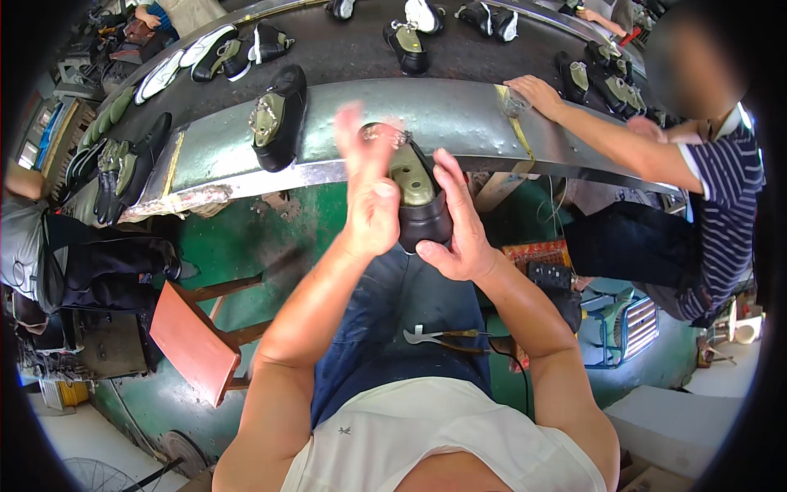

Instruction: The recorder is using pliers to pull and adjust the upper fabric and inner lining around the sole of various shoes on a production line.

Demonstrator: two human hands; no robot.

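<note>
A black shoe (426, 220) on an olive-green shoe last (412, 182) is held up in front of me, its heel end toward me. The last has round holes in its top. My right hand (461, 221) grips the shoe along its right side, thumb at the heel. On the other side, my left hand (370, 193) is raised with its fingers stretched upward and smeared by motion. It is close against the shoe's left side; I cannot tell whether it touches. Lasting pincers (447, 338) with a metal head lie across my lap.
A metal-edged bench (328, 107) curves ahead, bearing another black shoe on a last (279, 119) and several more shoes on its dark belt (344, 49). A co-worker's hand (537, 97) rests on the bench at right. An orange-topped stool (197, 336) stands left, a blue-framed chair (627, 328) right.
</note>
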